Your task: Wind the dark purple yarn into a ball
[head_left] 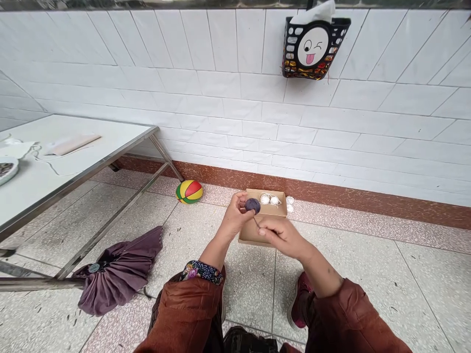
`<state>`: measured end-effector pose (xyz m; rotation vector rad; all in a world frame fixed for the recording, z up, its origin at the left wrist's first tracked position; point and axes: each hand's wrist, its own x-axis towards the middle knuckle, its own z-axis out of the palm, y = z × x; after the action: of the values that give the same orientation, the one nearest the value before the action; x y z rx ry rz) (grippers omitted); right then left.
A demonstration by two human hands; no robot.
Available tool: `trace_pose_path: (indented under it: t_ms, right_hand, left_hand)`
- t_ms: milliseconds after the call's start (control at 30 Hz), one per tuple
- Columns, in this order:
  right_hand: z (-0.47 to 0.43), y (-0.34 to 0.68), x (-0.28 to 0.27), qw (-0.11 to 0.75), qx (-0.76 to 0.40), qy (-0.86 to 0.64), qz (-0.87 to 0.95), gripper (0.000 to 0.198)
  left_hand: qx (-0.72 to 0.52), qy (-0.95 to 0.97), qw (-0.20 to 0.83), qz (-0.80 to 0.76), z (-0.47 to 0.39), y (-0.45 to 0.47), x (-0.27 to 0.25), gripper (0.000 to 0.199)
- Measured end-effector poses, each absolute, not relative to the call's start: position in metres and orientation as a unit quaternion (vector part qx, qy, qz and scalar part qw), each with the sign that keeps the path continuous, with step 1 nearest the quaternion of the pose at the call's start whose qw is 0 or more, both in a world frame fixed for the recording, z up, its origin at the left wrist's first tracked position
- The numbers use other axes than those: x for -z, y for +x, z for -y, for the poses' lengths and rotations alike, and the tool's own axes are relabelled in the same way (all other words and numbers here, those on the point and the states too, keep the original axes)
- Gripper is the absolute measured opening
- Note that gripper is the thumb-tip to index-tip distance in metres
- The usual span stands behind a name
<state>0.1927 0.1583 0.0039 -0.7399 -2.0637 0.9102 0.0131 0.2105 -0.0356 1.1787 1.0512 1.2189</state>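
My left hand (235, 214) is closed around a small dark purple-grey ball of yarn (252, 205), held up in the middle of the view. A short strand of yarn (256, 222) runs down from the ball to my right hand (281, 235), which pinches it between thumb and forefinger. Below and behind both hands, a shallow cardboard box (253, 238) lies on the floor. White balls of yarn (270, 199) rest in its far part. More white balls (290, 203) sit on the floor just right of the box.
A striped ball (189, 191) lies near the wall by a metal-framed table (140, 135). On the left floor is a partly folded purple umbrella (121, 274). A black basket (316, 46) hangs on the tiled wall. My shoes (302, 299) flank the box's near side.
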Motion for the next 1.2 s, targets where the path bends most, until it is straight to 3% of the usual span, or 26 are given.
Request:
trace_pose_path:
  t_ms: [200,300,400,533,700,900,1067,1200]
  right_hand:
    - [-0.189,0.225,0.010,0.522,-0.339,-0.411,0.666,0.030]
    - [-0.202,0.228,0.028,0.513,-0.349,-0.452,0.641,0.030]
    - [-0.204,0.219,0.041,0.455,-0.343,-0.478,0.668,0.030]
    - [-0.193,0.199,0.050,0.370,-0.345,-0.467,0.726,0.028]
    - [-0.179,0.190,0.041,0.332,-0.335,-0.398,0.787,0.031]
    - [-0.172,0.203,0.015,0.389,-0.370,-0.361,0.763,0.029]
    - [-0.183,0.218,0.014,0.484,-0.368,-0.427,0.669,0.034]
    - [-0.197,0.221,0.028,0.499,-0.364,-0.480,0.623,0.033]
  left_hand:
    - [-0.352,0.610,0.628,-0.331,-0.194,0.015,0.031,0.068]
    - [-0.354,0.591,0.683,-0.243,-0.190,0.014,0.027,0.068]
    - [-0.439,0.519,0.702,-0.211,-0.191,0.016,0.024,0.069]
    - [-0.534,0.444,0.681,-0.233,-0.198,0.019,0.027,0.067]
    - [-0.558,0.443,0.630,-0.310,-0.203,0.018,0.033,0.058]
    - [-0.496,0.534,0.554,-0.403,-0.204,0.020,0.035,0.044]
    - [-0.400,0.556,0.653,-0.323,-0.194,0.022,0.035,0.049]
    - [-0.339,0.522,0.746,-0.234,-0.184,0.022,0.030,0.073]
